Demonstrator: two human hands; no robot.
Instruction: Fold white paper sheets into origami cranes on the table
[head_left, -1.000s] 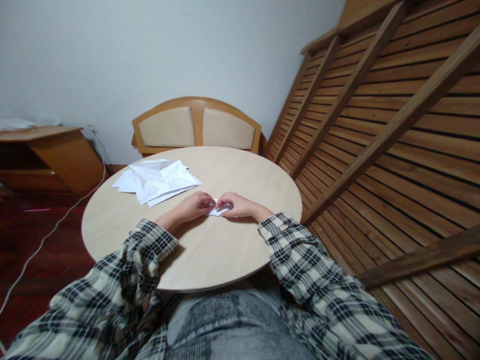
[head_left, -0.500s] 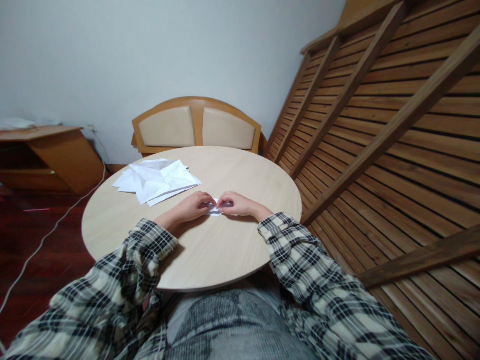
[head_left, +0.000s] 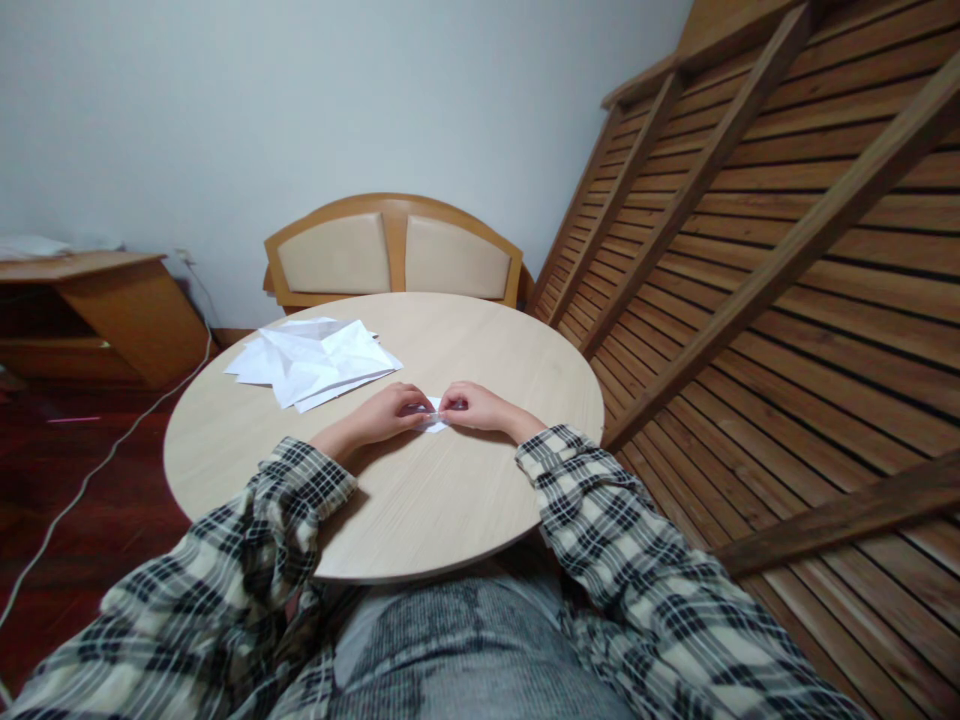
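A small folded piece of white paper (head_left: 435,420) lies on the round light-wood table (head_left: 420,510), pinched between both my hands. My left hand (head_left: 386,412) grips its left side with curled fingers. My right hand (head_left: 474,408) presses and pinches its right side, fingers closed. Most of the paper is hidden under my fingers. Both wrists rest on the tabletop, and my plaid sleeves reach back toward the near edge.
A loose pile of white paper sheets (head_left: 315,362) lies at the table's far left. A wooden chair (head_left: 394,250) stands behind the table. A slatted wooden structure (head_left: 765,250) leans at the right. A low wooden shelf (head_left: 105,310) and a white cable (head_left: 112,455) are at the left.
My hands have drawn slightly closer together over the small paper, so less of it shows. Nothing else has moved.
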